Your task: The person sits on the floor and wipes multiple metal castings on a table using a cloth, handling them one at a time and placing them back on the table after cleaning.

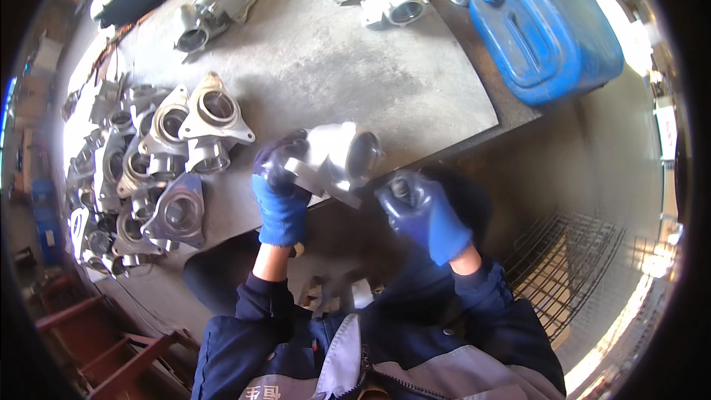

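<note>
Silvery metal casting [327, 147], clamped in the left hand [280, 168], jutting rightward from it near the bench [333, 67] edge; a smooth surface slipping in the glove could cause a drop; right hand [418, 211] nearby, curled, whether gripping anything cannot be told.

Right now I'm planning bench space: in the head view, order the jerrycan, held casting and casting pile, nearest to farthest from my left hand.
1. Held casting: in the left hand.
2. Casting pile: left of that hand.
3. Jerrycan: blue, upper right.
</note>
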